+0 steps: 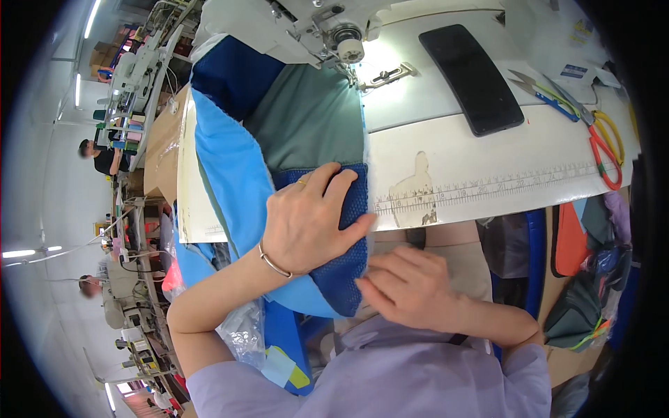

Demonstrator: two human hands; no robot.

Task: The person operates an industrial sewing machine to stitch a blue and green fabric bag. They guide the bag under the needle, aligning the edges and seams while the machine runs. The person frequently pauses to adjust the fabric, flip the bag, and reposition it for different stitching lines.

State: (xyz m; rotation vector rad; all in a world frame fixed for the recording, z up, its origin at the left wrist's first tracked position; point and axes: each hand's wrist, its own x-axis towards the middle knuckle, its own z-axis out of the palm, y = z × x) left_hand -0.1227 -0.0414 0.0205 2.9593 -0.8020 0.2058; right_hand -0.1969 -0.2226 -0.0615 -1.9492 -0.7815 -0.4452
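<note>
Fabric lies beneath the left hand.

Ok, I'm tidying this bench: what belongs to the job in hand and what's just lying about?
Job in hand:
sewing machine
green fabric
dark-blue mesh panel
light-blue fabric

Apparently just lying about:
black smartphone
red-and-yellow-handled scissors, though perhaps kept for trimming

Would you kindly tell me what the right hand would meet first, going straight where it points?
The right hand probably meets the dark blue mesh fabric first, though they may already touch.
</note>
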